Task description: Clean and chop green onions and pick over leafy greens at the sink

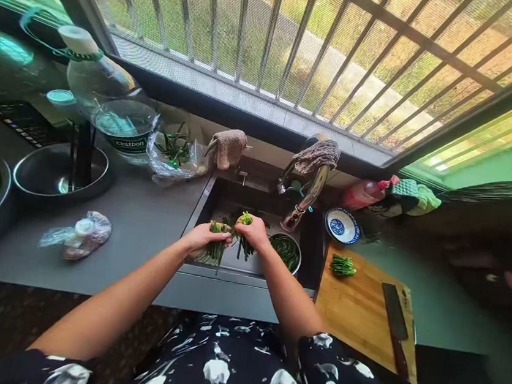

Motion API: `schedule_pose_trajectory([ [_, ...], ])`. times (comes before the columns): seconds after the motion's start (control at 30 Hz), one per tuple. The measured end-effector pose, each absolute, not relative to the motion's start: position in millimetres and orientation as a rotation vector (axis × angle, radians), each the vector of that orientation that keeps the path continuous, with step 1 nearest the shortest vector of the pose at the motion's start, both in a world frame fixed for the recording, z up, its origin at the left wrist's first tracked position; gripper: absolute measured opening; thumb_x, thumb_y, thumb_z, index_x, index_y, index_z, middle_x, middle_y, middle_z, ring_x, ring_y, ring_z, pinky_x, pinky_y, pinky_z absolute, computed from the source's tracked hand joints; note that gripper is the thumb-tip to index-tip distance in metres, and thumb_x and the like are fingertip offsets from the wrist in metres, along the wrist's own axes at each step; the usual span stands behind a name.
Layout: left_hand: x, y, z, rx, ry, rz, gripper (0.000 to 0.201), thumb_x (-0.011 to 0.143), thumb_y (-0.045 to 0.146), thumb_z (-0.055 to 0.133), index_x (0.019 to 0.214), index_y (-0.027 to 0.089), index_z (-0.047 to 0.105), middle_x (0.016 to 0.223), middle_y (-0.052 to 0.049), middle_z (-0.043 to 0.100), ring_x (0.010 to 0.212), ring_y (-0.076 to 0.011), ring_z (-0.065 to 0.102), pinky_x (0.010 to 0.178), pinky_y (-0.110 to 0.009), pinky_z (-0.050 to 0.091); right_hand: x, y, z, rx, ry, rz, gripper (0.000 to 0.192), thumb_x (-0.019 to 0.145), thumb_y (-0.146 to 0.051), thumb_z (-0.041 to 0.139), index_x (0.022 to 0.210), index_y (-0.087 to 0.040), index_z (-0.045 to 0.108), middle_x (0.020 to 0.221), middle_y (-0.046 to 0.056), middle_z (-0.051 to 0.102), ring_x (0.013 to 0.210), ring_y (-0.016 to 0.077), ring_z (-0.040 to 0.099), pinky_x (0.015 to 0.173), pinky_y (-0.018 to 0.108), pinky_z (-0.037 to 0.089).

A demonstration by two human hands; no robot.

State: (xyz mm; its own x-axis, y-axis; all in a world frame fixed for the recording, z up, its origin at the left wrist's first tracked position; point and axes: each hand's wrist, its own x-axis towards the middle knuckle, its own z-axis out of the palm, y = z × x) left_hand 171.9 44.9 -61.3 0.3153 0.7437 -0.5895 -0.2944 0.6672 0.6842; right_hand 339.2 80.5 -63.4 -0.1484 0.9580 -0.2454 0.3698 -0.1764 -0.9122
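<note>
Over the sink (307, 265), my left hand (202, 239) is closed around a bunch of green stems (215, 250) that hang down past its fingers. Close by on the right, my right hand (254, 232) grips another bunch of green stems (247, 219); the pale cut ends show above the fist and the darker part hangs below. The two hands nearly touch. A round metal bowl (298, 260) with more greens and water stands in the sink, right of my right hand. The faucet (297, 215) reaches over the basin, with a mesh cloth (318, 157) draped on it.
A wooden cutting board (354, 302) at right bears cut green stems (342, 265) and a cleaver (394, 312). Behind it is a blue-and-white bowl (343, 226). Left of the sink are a bagged lump (88, 237), a metal pan (27, 169) and a plastic bag of greens (175, 152).
</note>
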Motion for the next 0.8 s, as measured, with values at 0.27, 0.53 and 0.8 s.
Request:
schedule_pose_trajectory([
  [0.27, 169, 47, -74, 0.699, 1.046, 0.764, 0.045, 0.054, 0.026, 0.084, 0.091, 0.012, 0.064, 0.069, -0.003, 0.067, 0.064, -0.0162, 0.064, 0.066, -0.028, 0.05, 322, 85, -45, -1.55, -1.577, 1.359, 0.016, 0.059, -0.028, 0.064, 0.07, -0.017, 0.062, 0.062, -0.003, 0.057, 0.059, 0.0106, 0.049, 0.056, 0.022, 0.037],
  [0.53, 168, 49, -73, 0.827, 1.015, 0.681, 0.04, 0.051, 0.015, 0.082, 0.086, 0.014, 0.063, 0.066, 0.0, 0.067, 0.063, -0.017, 0.064, 0.062, -0.027, 0.049, 308, 100, -42, -1.615, -1.842, 1.656, 0.01, 0.052, -0.019, 0.067, 0.054, -0.015, 0.058, 0.049, -0.005, 0.049, 0.05, 0.0081, 0.042, 0.049, 0.022, 0.029],
  [0.8, 147, 47, -65, 0.437, 0.786, 0.564, 0.043, 0.063, 0.009, 0.075, 0.105, 0.01, 0.063, 0.097, -0.014, 0.07, 0.09, -0.0246, 0.067, 0.085, -0.034, 0.048, 321, 102, -48, -1.386, -1.411, 1.938, 0.018, 0.053, -0.026, 0.072, 0.061, -0.014, 0.061, 0.056, -0.001, 0.057, 0.052, 0.0104, 0.049, 0.051, 0.024, 0.037],
])
